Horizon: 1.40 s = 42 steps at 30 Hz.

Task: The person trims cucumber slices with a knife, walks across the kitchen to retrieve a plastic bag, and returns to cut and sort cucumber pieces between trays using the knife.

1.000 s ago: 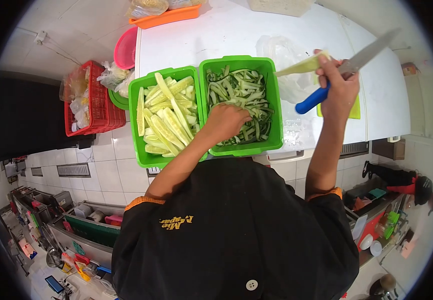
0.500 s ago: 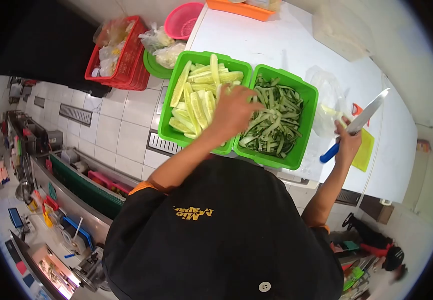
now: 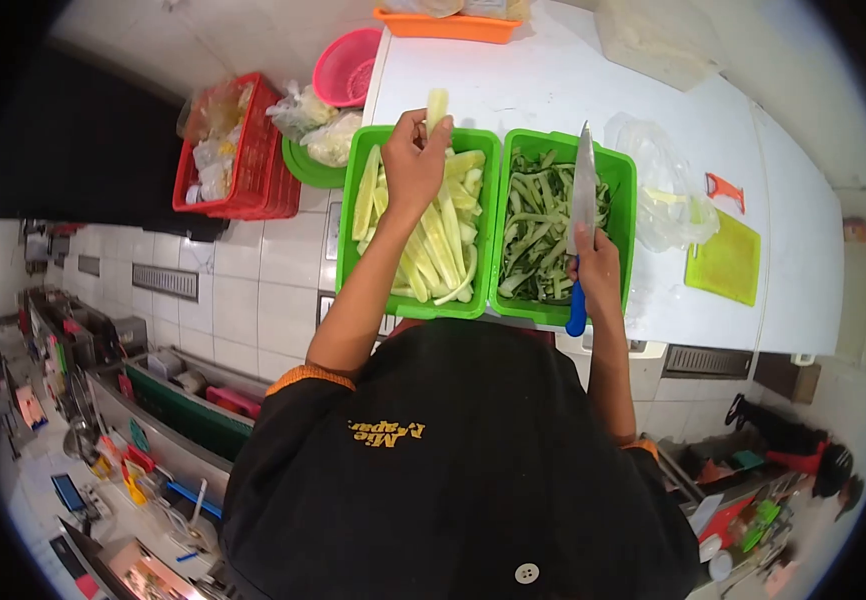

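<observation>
My left hand (image 3: 416, 165) pinches a pale peeled cucumber piece (image 3: 438, 103), which points up past the far rim of the left green tub (image 3: 347, 262). Below that hand, the tub is full of long peeled cucumber pieces (image 3: 437, 245). My right hand (image 3: 598, 265) grips a knife (image 3: 584, 190) by its blue handle, blade pointing away from me. Both are above the right green tub (image 3: 624, 230), which holds dark green and white cucumber peels (image 3: 538, 235). The two tubs stand side by side on the white table (image 3: 513, 85).
Right of the tubs lie a clear plastic bag (image 3: 643, 170), an orange peeler (image 3: 726, 189) and a yellow-green cutting board (image 3: 723, 257). An orange tray (image 3: 448, 27) sits at the back. Red crates (image 3: 258, 150) and a pink basket (image 3: 345, 70) stand left. A person (image 3: 793, 440) is in the background.
My left hand has moved from the gap between the tubs to the left tub's far side, now with a cucumber piece. My right hand has brought the knife left, over the peels.
</observation>
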Each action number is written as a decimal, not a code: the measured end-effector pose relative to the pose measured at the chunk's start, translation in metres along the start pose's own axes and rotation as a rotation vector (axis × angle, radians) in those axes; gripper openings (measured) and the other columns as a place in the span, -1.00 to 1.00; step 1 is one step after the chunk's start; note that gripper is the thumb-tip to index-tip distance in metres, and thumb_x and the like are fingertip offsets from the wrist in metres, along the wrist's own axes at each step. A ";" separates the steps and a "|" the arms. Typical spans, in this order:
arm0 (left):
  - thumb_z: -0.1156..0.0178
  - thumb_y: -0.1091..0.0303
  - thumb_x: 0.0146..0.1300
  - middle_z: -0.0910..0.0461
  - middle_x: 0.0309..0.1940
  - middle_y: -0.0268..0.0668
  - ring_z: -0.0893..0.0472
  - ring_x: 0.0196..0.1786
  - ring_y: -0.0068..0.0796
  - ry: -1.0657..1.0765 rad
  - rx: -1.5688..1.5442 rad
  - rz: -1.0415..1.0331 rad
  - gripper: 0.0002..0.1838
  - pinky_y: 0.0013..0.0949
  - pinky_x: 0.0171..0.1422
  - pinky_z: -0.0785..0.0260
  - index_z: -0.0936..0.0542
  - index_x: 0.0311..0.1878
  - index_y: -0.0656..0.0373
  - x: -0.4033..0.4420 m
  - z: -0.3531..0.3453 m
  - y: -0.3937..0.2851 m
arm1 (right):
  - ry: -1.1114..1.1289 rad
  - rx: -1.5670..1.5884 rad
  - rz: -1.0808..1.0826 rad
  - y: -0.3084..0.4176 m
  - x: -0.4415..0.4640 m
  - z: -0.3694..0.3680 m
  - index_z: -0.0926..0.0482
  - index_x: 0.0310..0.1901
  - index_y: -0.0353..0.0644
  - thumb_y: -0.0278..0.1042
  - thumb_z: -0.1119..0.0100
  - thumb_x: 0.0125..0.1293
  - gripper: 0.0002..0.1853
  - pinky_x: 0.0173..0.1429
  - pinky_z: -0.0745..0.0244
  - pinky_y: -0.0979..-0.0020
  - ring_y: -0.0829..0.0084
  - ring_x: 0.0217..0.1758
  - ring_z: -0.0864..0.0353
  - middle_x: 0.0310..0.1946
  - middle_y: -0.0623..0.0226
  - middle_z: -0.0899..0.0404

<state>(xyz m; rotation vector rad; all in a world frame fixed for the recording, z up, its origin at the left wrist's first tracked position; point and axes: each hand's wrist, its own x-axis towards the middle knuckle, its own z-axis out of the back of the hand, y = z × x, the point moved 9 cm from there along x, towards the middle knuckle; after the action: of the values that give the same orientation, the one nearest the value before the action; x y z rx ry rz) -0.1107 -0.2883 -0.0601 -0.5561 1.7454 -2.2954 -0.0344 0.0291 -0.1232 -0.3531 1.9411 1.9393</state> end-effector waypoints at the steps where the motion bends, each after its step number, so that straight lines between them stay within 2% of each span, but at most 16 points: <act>1: -0.33 0.31 0.38 -0.58 -0.44 -0.41 -0.46 -0.48 -0.73 0.051 -0.159 0.009 -0.72 -0.58 -0.44 -0.27 -0.61 -0.04 0.37 -0.004 -0.010 -0.024 | -0.027 0.028 -0.006 0.002 0.004 0.004 -0.54 -0.19 -0.24 -0.05 -0.15 0.51 -0.65 -0.54 -0.28 0.55 0.68 -0.61 -0.32 -0.53 0.49 -0.35; 4: -0.34 0.29 0.38 -0.57 -0.44 -0.39 -0.46 -0.48 -0.69 0.266 -0.423 0.134 -0.68 -0.52 -0.43 -0.30 -0.61 0.01 0.35 -0.033 -0.049 -0.067 | -0.035 0.036 0.191 0.081 -0.026 -0.013 -0.53 -0.19 -0.23 -0.07 -0.13 0.53 -0.67 -0.54 -0.29 0.53 0.65 -0.62 -0.33 -0.51 0.48 -0.36; 5: -0.31 0.29 0.41 -0.54 -0.43 -0.37 -0.45 -0.46 -0.67 0.346 -0.517 0.199 -0.66 -0.52 -0.39 -0.30 -0.59 0.09 0.35 -0.046 -0.063 -0.073 | -0.059 0.095 0.223 0.099 -0.036 -0.021 -0.53 -0.21 -0.24 -0.07 -0.13 0.53 -0.66 -0.53 -0.30 0.52 0.65 -0.60 -0.33 -0.51 0.48 -0.37; 7: -0.26 0.25 0.44 -0.53 -0.42 -0.36 -0.45 -0.44 -0.64 0.424 -0.665 0.314 -0.66 -0.51 -0.35 -0.32 -0.57 0.09 0.34 -0.067 -0.087 -0.076 | -0.103 0.214 0.304 0.128 -0.043 -0.034 -0.54 -0.25 -0.25 -0.08 -0.14 0.53 -0.65 -0.50 -0.31 0.52 0.65 -0.56 -0.33 -0.50 0.49 -0.37; 8: -0.24 0.24 0.46 -0.52 -0.41 -0.36 -0.45 -0.43 -0.63 0.460 -0.734 0.373 -0.66 -0.50 -0.33 -0.32 -0.57 0.08 0.34 -0.076 -0.096 -0.077 | -0.137 0.157 0.392 0.131 -0.036 -0.029 -0.54 -0.27 -0.27 -0.09 -0.15 0.53 -0.64 -0.47 -0.31 0.52 0.65 -0.53 -0.32 -0.50 0.48 -0.37; 9: -0.17 0.16 0.51 -0.53 -0.37 -0.33 -0.46 -0.40 -0.59 0.496 -0.863 0.522 -0.66 -0.48 -0.28 -0.34 -0.56 0.03 0.31 -0.087 -0.105 -0.072 | -0.165 0.095 0.476 0.134 -0.030 -0.028 -0.54 -0.30 -0.28 -0.10 -0.16 0.52 -0.63 -0.45 -0.30 0.52 0.65 -0.50 -0.30 -0.50 0.48 -0.37; 10: -0.16 0.16 0.52 -0.53 -0.37 -0.34 -0.46 -0.40 -0.60 0.519 -0.852 0.551 -0.64 -0.48 -0.28 -0.34 -0.57 0.07 0.31 -0.093 -0.109 -0.072 | -0.187 0.030 0.557 0.138 -0.030 -0.028 -0.54 -0.32 -0.29 -0.11 -0.17 0.52 -0.63 -0.42 -0.30 0.51 0.66 -0.47 -0.29 -0.50 0.48 -0.38; 12: -0.13 0.14 0.53 -0.53 -0.36 -0.36 -0.46 -0.39 -0.64 0.548 -0.829 0.607 -0.60 -0.50 -0.27 -0.35 -0.59 0.14 0.32 -0.102 -0.113 -0.071 | -0.210 -0.014 0.523 0.133 -0.032 -0.021 -0.52 -0.36 -0.33 -0.14 -0.17 0.51 -0.61 -0.35 -0.27 0.51 0.66 -0.41 -0.26 -0.50 0.48 -0.35; 17: -0.11 0.13 0.54 -0.55 -0.39 -0.33 -0.50 -0.40 -0.60 0.497 -0.879 0.616 -0.62 -0.47 -0.25 -0.39 -0.59 0.07 0.32 -0.110 -0.113 -0.067 | -0.220 -0.117 0.558 0.137 -0.032 -0.023 -0.53 -0.36 -0.33 -0.18 -0.14 0.53 -0.63 -0.39 -0.26 0.50 0.66 -0.46 -0.26 -0.55 0.50 -0.33; 20: -0.11 0.13 0.54 -0.58 -0.41 -0.32 -0.55 -0.39 -0.58 0.475 -0.884 0.587 -0.63 -0.47 -0.25 -0.40 -0.59 0.01 0.32 -0.111 -0.112 -0.065 | -0.135 -0.010 0.353 0.132 -0.034 -0.033 -0.56 -0.35 -0.32 -0.18 -0.13 0.53 -0.64 -0.46 -0.24 0.49 0.67 -0.52 -0.27 -0.57 0.48 -0.36; 23: -0.14 0.19 0.53 -0.63 -0.37 -0.30 -0.62 -0.32 -0.56 0.444 -0.921 0.607 -0.66 -0.48 -0.21 -0.46 -0.59 0.02 0.34 -0.113 -0.111 -0.063 | -0.116 0.064 0.384 0.131 -0.032 -0.042 -0.58 -0.33 -0.31 -0.18 -0.13 0.52 -0.65 -0.51 -0.22 0.49 0.69 -0.55 -0.28 -0.57 0.47 -0.39; 26: -0.14 0.21 0.53 -0.63 -0.27 -0.30 -0.62 -0.26 -0.52 0.433 -0.931 0.576 -0.68 -0.43 -0.11 -0.50 -0.58 0.04 0.34 -0.110 -0.109 -0.069 | -0.115 -0.016 0.477 0.143 -0.039 -0.042 -0.58 -0.33 -0.32 -0.18 -0.14 0.51 -0.65 -0.48 -0.24 0.48 0.68 -0.52 -0.31 -0.58 0.44 -0.43; 32: -0.17 0.27 0.50 -0.65 -0.24 -0.28 -0.62 -0.25 -0.53 0.528 -0.936 0.549 -0.72 -0.43 -0.07 -0.52 -0.60 0.01 0.34 -0.105 -0.107 -0.071 | -0.192 -0.147 0.537 0.139 -0.036 -0.031 -0.57 -0.33 -0.35 -0.21 -0.15 0.50 -0.66 -0.39 -0.29 0.41 0.61 -0.51 -0.30 -0.60 0.41 -0.41; 35: -0.22 0.33 0.47 -0.64 -0.30 -0.33 -0.57 -0.30 -0.63 0.473 -0.948 0.578 -0.74 -0.53 -0.15 -0.46 -0.65 -0.03 0.39 -0.103 -0.107 -0.071 | -0.165 -0.045 0.522 0.134 -0.039 -0.035 -0.60 -0.28 -0.35 -0.22 -0.13 0.51 -0.68 -0.38 -0.28 0.40 0.61 -0.47 -0.32 -0.56 0.40 -0.42; 38: -0.23 0.34 0.46 -0.66 -0.27 -0.31 -0.58 -0.27 -0.63 0.493 -0.938 0.580 -0.73 -0.53 -0.14 -0.46 -0.66 0.00 0.42 -0.101 -0.106 -0.069 | -0.145 -0.015 0.573 0.135 -0.046 -0.041 -0.61 -0.22 -0.34 -0.24 -0.11 0.52 -0.71 -0.31 -0.31 0.45 0.64 -0.39 -0.36 -0.46 0.39 -0.45; 42: -0.23 0.36 0.45 -0.68 -0.21 -0.24 -0.61 -0.22 -0.61 0.500 -0.895 0.566 -0.70 -0.51 -0.10 -0.48 -0.65 0.03 0.48 -0.100 -0.101 -0.075 | -0.041 0.140 0.425 0.116 -0.037 -0.044 -0.64 -0.15 -0.36 -0.28 -0.12 0.51 -0.73 -0.17 -0.35 0.51 0.66 -0.29 -0.41 -0.35 0.44 -0.48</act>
<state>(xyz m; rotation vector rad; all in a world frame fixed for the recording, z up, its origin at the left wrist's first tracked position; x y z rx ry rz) -0.0572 -0.1404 -0.0280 0.4242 2.6880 -1.2476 -0.0542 -0.0153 -0.0030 0.1506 2.2483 2.0148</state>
